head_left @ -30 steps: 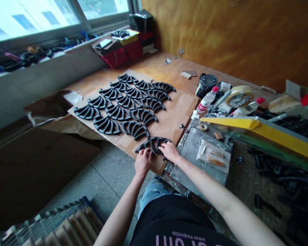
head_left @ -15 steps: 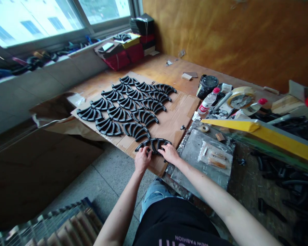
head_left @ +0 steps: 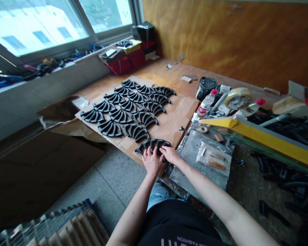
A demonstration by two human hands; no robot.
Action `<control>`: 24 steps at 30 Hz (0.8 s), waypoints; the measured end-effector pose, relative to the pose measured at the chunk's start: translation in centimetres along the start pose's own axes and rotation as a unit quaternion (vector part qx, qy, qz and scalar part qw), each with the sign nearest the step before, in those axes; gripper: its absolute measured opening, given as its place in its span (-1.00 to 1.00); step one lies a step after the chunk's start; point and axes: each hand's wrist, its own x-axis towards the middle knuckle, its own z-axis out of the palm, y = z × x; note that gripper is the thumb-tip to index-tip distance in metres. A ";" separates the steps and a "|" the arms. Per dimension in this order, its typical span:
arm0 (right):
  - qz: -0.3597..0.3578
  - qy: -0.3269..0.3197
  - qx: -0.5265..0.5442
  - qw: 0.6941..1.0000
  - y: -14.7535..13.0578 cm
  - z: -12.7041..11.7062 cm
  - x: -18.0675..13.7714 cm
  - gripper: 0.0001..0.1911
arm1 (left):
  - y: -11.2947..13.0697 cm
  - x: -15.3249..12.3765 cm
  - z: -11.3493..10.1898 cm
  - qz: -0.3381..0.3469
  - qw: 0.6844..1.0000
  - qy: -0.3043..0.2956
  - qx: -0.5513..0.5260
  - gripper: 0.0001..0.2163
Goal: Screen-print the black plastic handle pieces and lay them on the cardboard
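Note:
A fan-shaped group of black curved handle-like pieces point(head_left: 154, 142) lies at the near corner of a cardboard sheet point(head_left: 174, 111). My left hand point(head_left: 153, 161) rests over the middle of this group, fingers spread and touching the pieces. At its right end, my right hand point(head_left: 170, 154) has its fingers bent against a black curved piece, partly hidden under the fingertips. Farther back on the same cardboard, several more fans of such pieces point(head_left: 121, 116) lie close together in staggered rows.
Right of the cardboard are a metal plate point(head_left: 186, 167), a bagged set of wooden sticks point(head_left: 215, 160), a bottle with a red cap point(head_left: 207, 102), a black tub point(head_left: 206, 88) and a tape roll point(head_left: 238, 97). A yellow bar point(head_left: 261, 133) borders loose black pieces. Red boxes point(head_left: 123, 61) stand by the window.
My left hand has shifted right, from the left end of the near fan to its middle, close beside my right hand. The right hand stays at the right end.

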 end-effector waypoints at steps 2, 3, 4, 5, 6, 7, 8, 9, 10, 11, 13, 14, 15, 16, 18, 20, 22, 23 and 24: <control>-0.008 -0.005 -0.012 1.000 0.0 0.0 0.0 -0.54 | 0.9 0.5 0.5 -0.029 0.999 -0.030 0.006 -0.42; -0.012 -0.005 -0.017 1.000 0.0 0.0 0.0 -0.52 | 1.2 0.8 0.6 -0.037 0.998 -0.041 0.009 -0.44; -0.013 -0.003 -0.022 1.000 0.0 0.0 0.0 -0.51 | 1.4 1.2 0.6 -0.041 0.998 -0.047 0.011 -0.46; -0.012 0.000 -0.026 1.000 0.0 0.1 0.1 -0.51 | 1.6 1.5 0.6 -0.042 0.998 -0.050 0.013 -0.50; -0.011 0.003 -0.029 1.000 -0.1 0.1 0.1 -0.51 | 1.7 1.8 0.5 -0.044 0.998 -0.050 0.014 -0.53; -0.011 0.006 -0.031 0.999 -0.1 0.1 0.1 -0.52 | 1.8 2.0 0.3 -0.047 0.998 -0.050 0.014 -0.56; -0.012 0.008 -0.034 0.999 -0.2 0.1 0.0 -0.52 | 1.9 2.1 0.2 -0.052 0.997 -0.049 0.014 -0.58; -0.015 0.009 -0.036 0.999 -0.3 0.1 -0.1 -0.52 | 2.0 2.2 -0.1 -0.055 0.997 -0.050 0.014 -0.59; -0.020 0.010 -0.037 0.999 -0.4 0.0 -0.3 -0.52 | 2.0 2.1 -0.4 -0.057 0.997 -0.050 0.013 -0.60; -0.026 0.011 -0.036 0.999 -0.5 -0.1 -0.6 -0.52 | 2.0 2.0 -0.7 -0.058 0.997 -0.050 0.013 -0.60; -0.045 0.020 -0.021 0.999 -0.7 -0.4 -1.3 -0.56 | 1.7 1.6 -1.6 -0.065 0.996 -0.056 0.006 -0.58; -0.055 0.026 -0.006 0.998 -0.8 -0.7 -1.8 -0.59 | 1.4 1.3 -2.1 -0.070 0.996 -0.061 0.000 -0.55; -0.067 0.032 0.014 0.997 -0.8 -1.0 -2.3 -0.61 | 1.0 1.0 -2.6 -0.076 0.995 -0.065 -0.006 -0.52; -0.080 0.039 0.037 0.995 -1.0 -1.3 -2.8 -0.63 | 0.6 0.9 -3.1 -0.080 0.994 -0.067 -0.008 -0.49; -0.093 0.053 0.075 0.991 -1.3 -2.1 -3.5 -0.64 | -0.3 1.4 -4.1 -0.076 0.996 -0.055 0.000 -0.47; -0.080 0.065 0.079 0.992 -1.6 -2.9 -3.7 -0.66 | -0.6 3.2 -5.0 -0.053 0.998 -0.019 0.019 -0.48; -0.044 0.057 0.043 0.996 -1.9 -3.4 -3.3 -0.67 | 0.0 6.4 -5.8 -0.022 0.999 0.014 0.030 -0.50; -0.025 0.046 0.021 0.998 -1.9 -3.5 -2.8 -0.67 | 0.8 8.5 -6.0 -0.002 0.999 0.025 0.031 -0.51; -0.011 0.032 0.001 0.999 -1.9 -3.4 -2.3 -0.67 | 1.9 10.8 -6.2 0.022 0.999 0.030 0.030 -0.51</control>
